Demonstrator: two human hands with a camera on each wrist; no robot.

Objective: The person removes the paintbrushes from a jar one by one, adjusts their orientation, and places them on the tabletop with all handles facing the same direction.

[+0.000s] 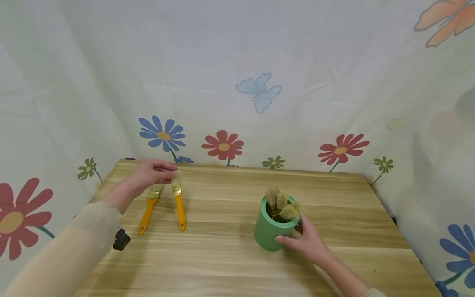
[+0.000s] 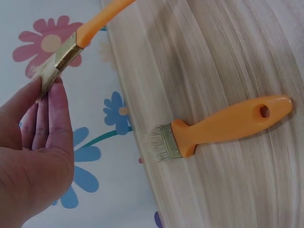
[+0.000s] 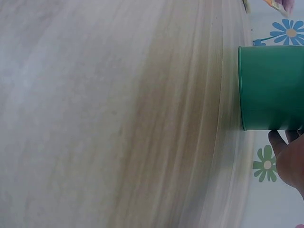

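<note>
My left hand (image 1: pixel 156 172) pinches a paintbrush (image 1: pixel 179 211) by its pale bristles, its yellow-orange handle hanging down. In the left wrist view, thumb and fingertips close on the bristle end of this paintbrush (image 2: pixel 68 54). A second paintbrush (image 2: pixel 228 122), with the same kind of handle and a gold-coloured ferrule, lies flat on the table beside that hand. To the right, my right hand (image 1: pixel 309 243) holds a green cylindrical cup (image 1: pixel 268 233) by its side, thumb at the front. Several brushes' bristles (image 1: pixel 276 198) stick up out of the cup; their handles are hidden inside.
The wood-grain table (image 1: pixel 219 255) ends at a flowered white curtain (image 1: pixel 208 95) behind and at both sides. A small black object (image 1: pixel 121 240) shows beside the left forearm.
</note>
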